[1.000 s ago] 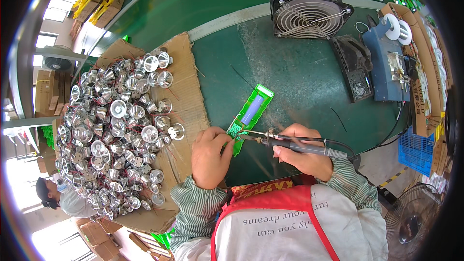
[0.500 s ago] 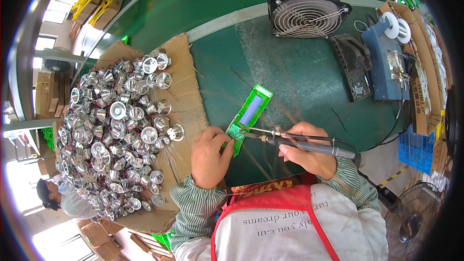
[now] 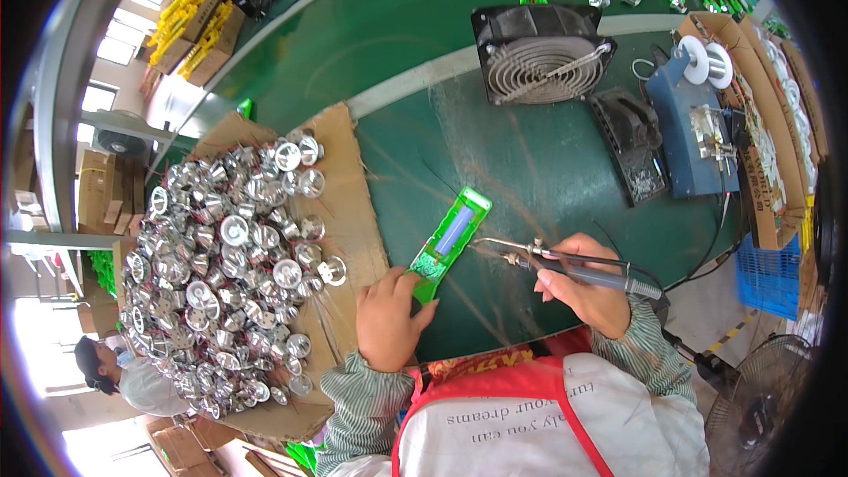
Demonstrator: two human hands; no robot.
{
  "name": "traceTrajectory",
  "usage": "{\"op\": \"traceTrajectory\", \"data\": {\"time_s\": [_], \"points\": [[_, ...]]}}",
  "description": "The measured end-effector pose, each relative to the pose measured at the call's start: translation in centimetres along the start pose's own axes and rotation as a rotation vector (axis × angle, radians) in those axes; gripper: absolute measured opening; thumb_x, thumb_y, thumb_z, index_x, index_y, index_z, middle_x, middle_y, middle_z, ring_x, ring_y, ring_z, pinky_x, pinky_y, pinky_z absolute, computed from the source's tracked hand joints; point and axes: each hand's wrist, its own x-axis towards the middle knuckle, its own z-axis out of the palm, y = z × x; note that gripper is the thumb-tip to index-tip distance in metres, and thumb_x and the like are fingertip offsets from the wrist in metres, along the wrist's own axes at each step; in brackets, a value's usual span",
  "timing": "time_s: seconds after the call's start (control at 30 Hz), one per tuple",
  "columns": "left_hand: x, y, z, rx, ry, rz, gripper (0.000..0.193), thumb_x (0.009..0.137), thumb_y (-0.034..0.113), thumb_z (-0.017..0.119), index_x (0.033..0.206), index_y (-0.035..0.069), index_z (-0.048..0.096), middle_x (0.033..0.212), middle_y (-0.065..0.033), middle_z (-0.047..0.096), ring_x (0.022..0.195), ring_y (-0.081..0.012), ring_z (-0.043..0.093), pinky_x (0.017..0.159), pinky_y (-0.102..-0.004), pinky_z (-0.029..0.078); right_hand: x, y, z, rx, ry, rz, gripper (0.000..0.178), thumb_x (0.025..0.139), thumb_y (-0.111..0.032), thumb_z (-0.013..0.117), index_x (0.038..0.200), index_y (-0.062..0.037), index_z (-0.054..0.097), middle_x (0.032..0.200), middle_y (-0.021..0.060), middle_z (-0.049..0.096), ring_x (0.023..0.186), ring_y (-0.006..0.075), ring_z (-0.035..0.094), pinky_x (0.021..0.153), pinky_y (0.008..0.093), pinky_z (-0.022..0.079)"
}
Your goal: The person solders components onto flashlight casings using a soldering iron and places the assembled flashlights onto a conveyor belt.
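Properly handling the soldering iron (image 3: 583, 275) near the circuit board (image 3: 427, 267)

The green housing (image 3: 429, 289) lies slanted on the table (image 3: 530, 163), its lower end gripped between the thumb and fingers of the left hand (image 3: 389, 321). The right hand (image 3: 586, 293) is closed around the soldering iron, whose front end stands just beside the housing's right edge, apart from the circuit board. For sound joints, press the housing flat and place the left fingers well clear of the hot tip. Approach from the open right side, heat briefly, feed solder sparingly through what appears to be the feed tube (image 3: 509, 241), and avoid touching the battery cell (image 3: 454, 230).
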Motion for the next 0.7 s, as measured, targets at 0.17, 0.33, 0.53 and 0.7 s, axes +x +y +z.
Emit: {"op": "traceTrajectory", "data": {"time_s": [0.17,0.33,0.53,0.7], "points": [[4.2,-3.1,-1.7,-0.167,0.130,-0.100,0.033,0.070,0.012,0.071,0.097,0.003,0.055,0.102,-0.0151,0.057,0.083,-0.0276,0.060,0.071,-0.0365,0.048,0.8,0.0,-0.9,0.077,0.006,-0.074,0.015,0.081,-0.003,0.063,0.088,0.0046,0.052,0.072,0.0112,0.063,0.062,0.0112,0.062,0.053,0.0221,0.051],[14.0,-5.5,-2.1,-0.213,0.165,-0.035,0.030,0.073,0.015,0.069,0.097,0.002,0.057,0.094,-0.0149,0.058,0.074,-0.0261,0.058,0.064,-0.0327,0.047,1.5,0.1,-1.8,0.083,0.050,-0.031,0.014,0.080,-0.002,0.062,0.087,0.0046,0.052,0.073,0.0114,0.063,0.063,0.0117,0.063,0.053,0.0227,0.052],[30.6,-4.3,1.0,-0.701,-0.085,-0.061,0.033,0.082,0.021,0.062,0.107,0.000,0.057,0.098,-0.0130,0.062,0.085,-0.0198,0.059,0.076,-0.0319,0.047,2.6,-0.5,-2.8,0.098,0.146,0.020,0.014,0.079,-0.002,0.063,0.086,0.0040,0.052,0.072,0.0110,0.064,0.062,0.0113,0.063,0.055,0.0224,0.051],[40.7,-0.5,4.7,-1.115,-0.136,0.094,0.045,0.084,0.020,0.057,0.124,0.002,0.048,0.107,-0.0149,0.061,0.095,-0.0217,0.059,0.083,-0.0321,0.046,3.7,-1.3,-3.3,0.078,0.173,0.057,0.015,0.079,-0.003,0.065,0.086,0.0032,0.053,0.072,0.0099,0.064,0.063,0.0115,0.063,0.054,0.0223,0.052]]}}
